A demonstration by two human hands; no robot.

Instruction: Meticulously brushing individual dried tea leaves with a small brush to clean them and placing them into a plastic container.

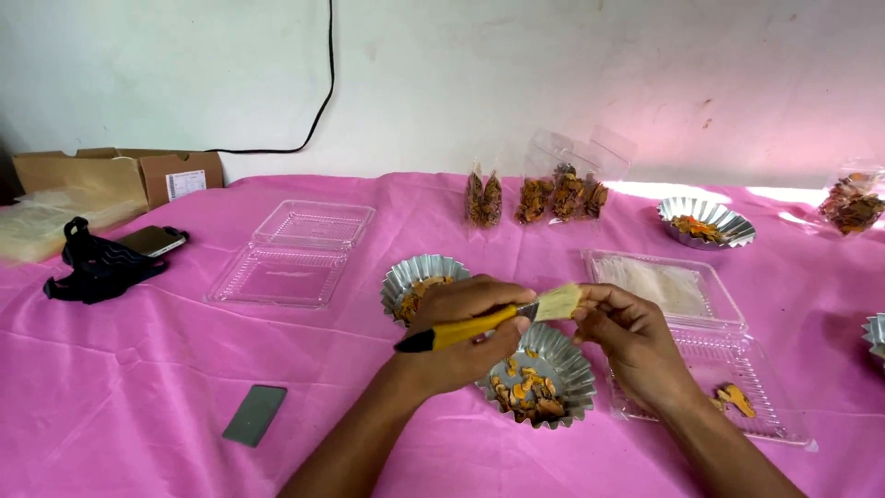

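One brush (489, 320) spans both hands: left hand (466, 337) grips its yellow handle, right hand (627, 337) pinches the bristles. Four fluted foil cups (553, 369) and two open clear clamshell boxes (295, 254) are visible.

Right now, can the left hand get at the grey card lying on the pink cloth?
Probably yes: the grey card lies bare on the cloth, nothing between it and the left hand. But that hand grips the brush, so it isn't free.

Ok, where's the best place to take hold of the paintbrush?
Grip the paintbrush by its yellow handle, coming from the left. The handle is long and lies nearly level, where the left hand wraps it; the right hand pinches the bristles.
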